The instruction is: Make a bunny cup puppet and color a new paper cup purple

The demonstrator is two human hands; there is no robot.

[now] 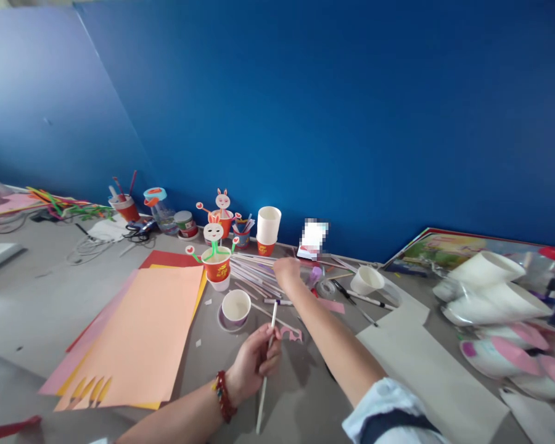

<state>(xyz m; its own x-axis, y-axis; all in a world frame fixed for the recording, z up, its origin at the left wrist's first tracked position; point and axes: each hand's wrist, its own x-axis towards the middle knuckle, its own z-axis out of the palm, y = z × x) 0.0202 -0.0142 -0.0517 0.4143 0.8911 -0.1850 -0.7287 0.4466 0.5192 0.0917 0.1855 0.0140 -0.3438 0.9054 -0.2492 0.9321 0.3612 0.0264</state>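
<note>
My left hand is closed around a thin white stick, held nearly upright with its tip above the fist. My right hand reaches across to a fanned pile of similar sticks near the wall; its fingers are hidden behind the back of the hand. Between the hands lie a purple-capped pen and a pink paper scrap. A white paper cup stands beside a tape roll, left of my left hand. Behind it is a red paper cup bearing a rabbit figure with green arms.
Fanned coloured paper sheets lie to the left. White paper spreads at the right, with stacked white cups beyond. Against the blue wall stand a phone, stacked cups and jars. Scissors lie at the left.
</note>
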